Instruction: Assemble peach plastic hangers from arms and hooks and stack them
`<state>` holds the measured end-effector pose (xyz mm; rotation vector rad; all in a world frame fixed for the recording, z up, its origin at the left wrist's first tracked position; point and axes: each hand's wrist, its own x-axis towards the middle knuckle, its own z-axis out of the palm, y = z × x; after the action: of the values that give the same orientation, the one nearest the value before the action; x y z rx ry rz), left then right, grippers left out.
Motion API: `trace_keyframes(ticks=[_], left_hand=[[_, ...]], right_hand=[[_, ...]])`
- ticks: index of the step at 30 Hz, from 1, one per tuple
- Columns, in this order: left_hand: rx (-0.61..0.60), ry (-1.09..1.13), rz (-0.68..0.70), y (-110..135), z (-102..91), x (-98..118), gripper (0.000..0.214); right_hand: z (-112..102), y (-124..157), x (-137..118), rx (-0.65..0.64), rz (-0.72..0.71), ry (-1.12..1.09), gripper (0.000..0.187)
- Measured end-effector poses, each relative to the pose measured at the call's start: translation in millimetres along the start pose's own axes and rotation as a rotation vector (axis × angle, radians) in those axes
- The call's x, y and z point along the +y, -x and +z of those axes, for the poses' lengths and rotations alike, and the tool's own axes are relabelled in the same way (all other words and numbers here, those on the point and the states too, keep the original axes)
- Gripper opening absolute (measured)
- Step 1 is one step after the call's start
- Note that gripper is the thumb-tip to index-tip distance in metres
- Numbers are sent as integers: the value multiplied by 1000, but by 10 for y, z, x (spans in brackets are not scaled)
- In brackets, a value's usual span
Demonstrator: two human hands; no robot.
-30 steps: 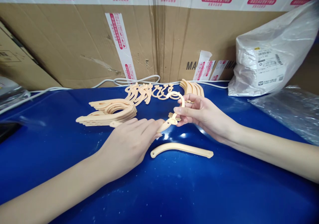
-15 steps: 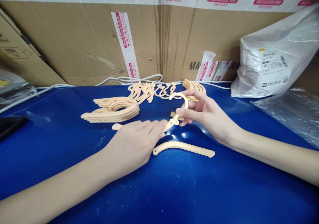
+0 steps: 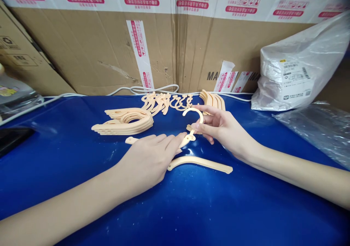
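My left hand is closed over a cream plastic hanger arm, whose ends stick out on both sides of the fingers. My right hand pinches a curved hanger hook between thumb and fingers. The hook's lower end meets the tip of the held arm near the middle of the table; whether the two are locked together I cannot tell. Just in front of my hands a second hanger arm lies loose, its holed end close to my left hand.
Stacked hanger pieces lie at left. Behind are loose hooks, small curved parts and more hanger arms. A white cable runs before the cardboard box. A plastic-wrapped parcel stands right, a dark object left.
The camera view has tilted slightly, so the scene sits a little lower. Both hands keep their holds, and the hook has shifted slightly left and down with my right hand.
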<state>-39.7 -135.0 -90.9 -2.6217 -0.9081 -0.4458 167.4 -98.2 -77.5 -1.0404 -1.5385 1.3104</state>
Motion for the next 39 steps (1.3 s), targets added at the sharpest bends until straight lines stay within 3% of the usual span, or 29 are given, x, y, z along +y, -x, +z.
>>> trace_keyframes(ticks=[14, 18, 22, 27, 34, 39], left_hand=[[11, 0, -15, 12, 31, -12, 31], [9, 127, -96, -11, -31, -8, 32], [-94, 319, -222, -48, -155, 14, 27], [-131, 559, -377, -56, -240, 1, 30], [-153, 699, -426, -77, -260, -3, 29], [-163, 743, -442, -105, -269, 1, 27]], right_hand=[[29, 20, -24, -2, 44, -95, 62], [47, 26, -42, -22, 40, -60, 59], [68, 55, -48, -95, -16, -40, 52], [38, 73, -9, -165, -32, 65, 51], [-6, 62, -87, -212, -115, 135, 44], [-52, 122, -238, -207, -279, 532, 21]])
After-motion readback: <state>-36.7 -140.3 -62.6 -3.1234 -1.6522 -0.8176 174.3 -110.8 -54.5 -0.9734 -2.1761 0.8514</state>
